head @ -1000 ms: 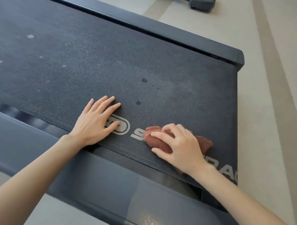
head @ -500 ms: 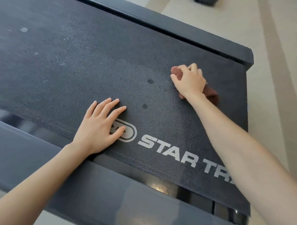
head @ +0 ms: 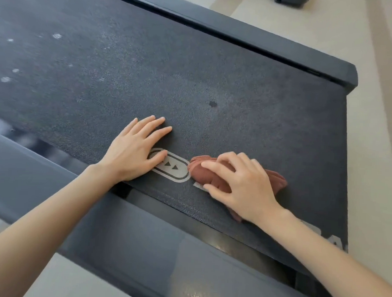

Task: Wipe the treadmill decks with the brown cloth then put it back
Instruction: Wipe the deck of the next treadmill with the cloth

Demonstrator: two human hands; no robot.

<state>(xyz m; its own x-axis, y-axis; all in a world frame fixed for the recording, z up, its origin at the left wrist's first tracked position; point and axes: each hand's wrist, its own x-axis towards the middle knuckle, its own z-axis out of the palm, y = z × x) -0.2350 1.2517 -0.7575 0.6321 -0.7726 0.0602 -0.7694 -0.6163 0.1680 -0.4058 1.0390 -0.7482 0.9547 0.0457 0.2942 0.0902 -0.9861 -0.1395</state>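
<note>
Head | left hand [head: 132, 152] flat, fingers straight, on deck [head: 216, 70] | right hand [head: 240, 184] curled, gripping brown cloth [head: 203, 172]

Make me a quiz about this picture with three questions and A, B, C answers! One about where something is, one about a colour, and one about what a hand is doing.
1. Where is the cloth?
A. On the floor
B. On the treadmill belt, under the right hand
C. Hanging over the far rail

2. What colour is the cloth?
A. Blue
B. White
C. Brown

3. What is the left hand doing?
A. Lying flat on the treadmill belt with straight fingers
B. Making a fist in the air
C. Holding the cloth

Answers:
1. B, because the cloth is bunched on the dark belt with the right hand's fingers curled over it.
2. C, because the bits sticking out around the fingers are reddish brown.
3. A, because its palm is down beside the printed logo and it holds nothing.
</note>
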